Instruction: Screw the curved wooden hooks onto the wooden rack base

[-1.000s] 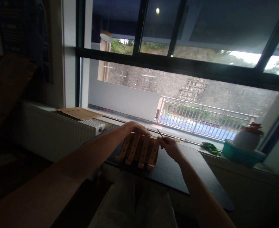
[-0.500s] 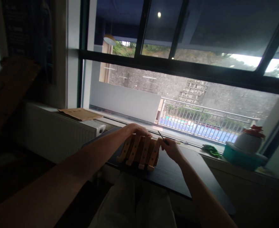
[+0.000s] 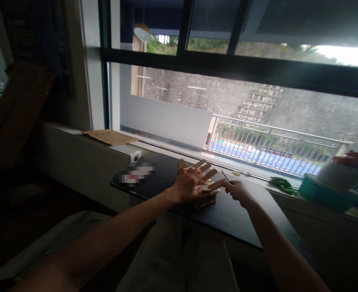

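Note:
A wooden block with several pegs sticking up (image 3: 205, 180) lies on the dark table (image 3: 227, 217) in front of me. My left hand (image 3: 188, 183) rests on top of it, fingers stretched out flat against the wood. My right hand (image 3: 239, 192) is just to the right of the block, fingers pinched round a thin dark tool (image 3: 225, 176) whose tip points up and left toward the pegs.
A blurred flat object (image 3: 136, 173) lies at the table's left end. The windowsill holds cardboard (image 3: 109, 136), a white box (image 3: 130, 151), a green cloth (image 3: 282, 184) and a teal basin (image 3: 328, 192) with a white pot. My lap is below the table's edge.
The wooden block has been tipped from standing on edge to lying flat with its pegs up. My left hand shifted from gripping its top to lying open on it. The view moved downward.

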Demonstrator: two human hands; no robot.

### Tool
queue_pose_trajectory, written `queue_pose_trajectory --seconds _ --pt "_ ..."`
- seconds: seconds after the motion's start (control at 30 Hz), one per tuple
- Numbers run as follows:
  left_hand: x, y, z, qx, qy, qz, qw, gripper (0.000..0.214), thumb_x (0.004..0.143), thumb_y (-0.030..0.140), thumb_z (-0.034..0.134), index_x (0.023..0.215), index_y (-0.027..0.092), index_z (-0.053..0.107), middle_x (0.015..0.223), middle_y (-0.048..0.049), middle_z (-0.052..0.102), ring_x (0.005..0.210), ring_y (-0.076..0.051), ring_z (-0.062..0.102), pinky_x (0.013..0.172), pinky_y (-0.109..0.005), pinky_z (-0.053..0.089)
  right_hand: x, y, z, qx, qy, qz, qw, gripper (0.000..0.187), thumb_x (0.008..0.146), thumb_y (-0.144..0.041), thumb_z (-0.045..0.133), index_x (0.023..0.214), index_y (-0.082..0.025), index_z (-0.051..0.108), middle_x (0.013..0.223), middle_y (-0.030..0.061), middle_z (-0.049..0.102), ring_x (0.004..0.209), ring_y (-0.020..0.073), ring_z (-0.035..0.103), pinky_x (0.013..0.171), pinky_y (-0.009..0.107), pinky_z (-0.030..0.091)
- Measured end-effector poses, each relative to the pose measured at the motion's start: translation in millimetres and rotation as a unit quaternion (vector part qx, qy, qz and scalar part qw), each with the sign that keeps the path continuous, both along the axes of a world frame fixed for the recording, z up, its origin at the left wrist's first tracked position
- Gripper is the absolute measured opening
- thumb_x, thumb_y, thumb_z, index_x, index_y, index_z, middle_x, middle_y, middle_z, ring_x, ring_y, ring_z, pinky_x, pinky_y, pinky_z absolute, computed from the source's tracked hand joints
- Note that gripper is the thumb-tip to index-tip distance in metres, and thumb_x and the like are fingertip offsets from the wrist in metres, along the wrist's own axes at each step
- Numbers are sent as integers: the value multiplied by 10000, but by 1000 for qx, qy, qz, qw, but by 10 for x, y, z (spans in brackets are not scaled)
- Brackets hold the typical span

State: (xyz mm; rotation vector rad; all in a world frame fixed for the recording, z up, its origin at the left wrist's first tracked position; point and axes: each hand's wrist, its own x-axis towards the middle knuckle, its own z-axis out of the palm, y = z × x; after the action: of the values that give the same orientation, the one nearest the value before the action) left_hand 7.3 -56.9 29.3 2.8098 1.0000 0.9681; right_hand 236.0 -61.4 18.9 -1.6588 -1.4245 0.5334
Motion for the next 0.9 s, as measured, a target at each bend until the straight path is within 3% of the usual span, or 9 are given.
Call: queue_pose_trajectory --seconds 0.13,0.2,0.33,0.43,0.57,0.67,0.8,0.9 --pt "50 154 -100 4 -78 32 996 544 773 182 544 1299 195 406 1347 -105 422 1272 -287 334 1071 -427 232 319 -277 23 -45 -79 -3 996 306 758 -407 640 870 -122 646 707 47 627 604 143 560 535 274 453" --pt "41 109 -212 2 -133 68 989 594 799 223 541 1341 186 302 1364 -127 376 1289 -293 304 1071 -453 241 424 -366 137 -32 -105 12 994 334 755 -370 599 993 -138 636 615 16 613 557 152 549 509 276 433" --pt "8 -41 -519 -8 -191 101 976 741 759 295 646 1358 206 218 1382 -141 310 1306 -299 291 1068 -455 284 411 -334 354 26 -150 39 988 374 785 -348 520 1106 -173 596 761 24 665 685 169 596 642 297 460" --pt "-25 -5 -642 -69 -207 81 973 792 764 268 670 1393 238 188 1422 -125 242 1331 -279 277 1072 -415 319 275 -154 373 69 -214 65 972 364 832 -384 477 1132 -208 586 905 38 692 768 189 630 694 312 474" --pt "-126 270 -588 -104 -150 55 982 885 734 346 720 1420 255 169 1441 -128 240 1337 -304 264 1078 -456 309 124 62 182 86 -303 114 942 312 889 -371 429 1143 -269 578 1033 15 686 879 193 652 709 294 505" --pt "-205 462 -506 -107 -132 68 983 787 771 287 682 1408 267 221 1433 -116 280 1326 -296 281 1086 -482 286 90 113 6 129 -334 145 923 285 912 -321 424 1168 -285 544 1066 -3 683 887 158 667 692 235 523" --pt "-209 537 -460 -128 -201 84 967 587 792 153 596 1325 245 369 1319 -91 387 1243 -251 388 1056 -415 346 139 174 -35 247 -383 206 866 350 907 -239 446 1255 -264 471 1110 13 663 850 122 680 624 145 515" --pt "-150 538 -469 -180 -267 90 942 488 790 112 570 1237 264 448 1158 -47 491 1108 -203 496 979 -342 421 193 294 30 254 -435 155 850 330 928 -285 398 1245 -270 490 1115 26 650 745 117 689 478 133 477"
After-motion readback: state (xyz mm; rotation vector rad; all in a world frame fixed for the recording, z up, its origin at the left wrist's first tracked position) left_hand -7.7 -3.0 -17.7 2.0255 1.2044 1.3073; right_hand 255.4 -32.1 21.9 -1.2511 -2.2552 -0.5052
